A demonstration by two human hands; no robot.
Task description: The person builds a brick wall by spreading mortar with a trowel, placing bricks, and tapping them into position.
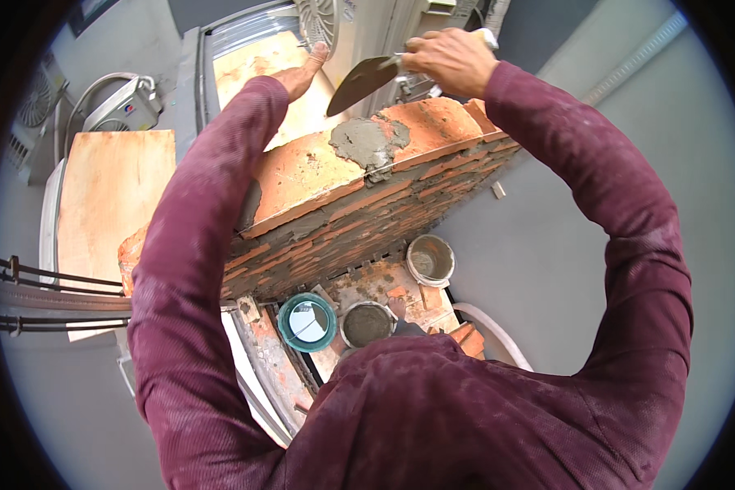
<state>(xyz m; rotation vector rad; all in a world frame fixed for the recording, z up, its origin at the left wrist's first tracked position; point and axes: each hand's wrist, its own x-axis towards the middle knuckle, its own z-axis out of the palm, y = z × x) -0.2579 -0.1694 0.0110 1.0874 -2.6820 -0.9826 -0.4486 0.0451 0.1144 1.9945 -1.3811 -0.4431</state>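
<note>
My right hand (449, 61) is closed round the pale handle of a trowel (361, 86). Its broad, mortar-stained blade points left and is held above the top of a brick wall (327, 233). Grey mortar (363, 144) lies in a lump over the joint between two orange bricks on the top course. A thin string runs along that course's near edge. My left hand (298, 75) reaches over the wall's far side, a digit stretched out beside the fan unit; it appears to hold nothing. Its other fingers are mostly hidden.
Below the wall stand a teal bucket (287, 320) of liquid, a bucket of mortar (367, 325) and a whitish bucket (429, 260). Broken bricks (468, 338) lie near my feet. Beyond the wall are a fan unit (355, 37) and wooden boards (118, 204); dark rods (65, 282) project at left.
</note>
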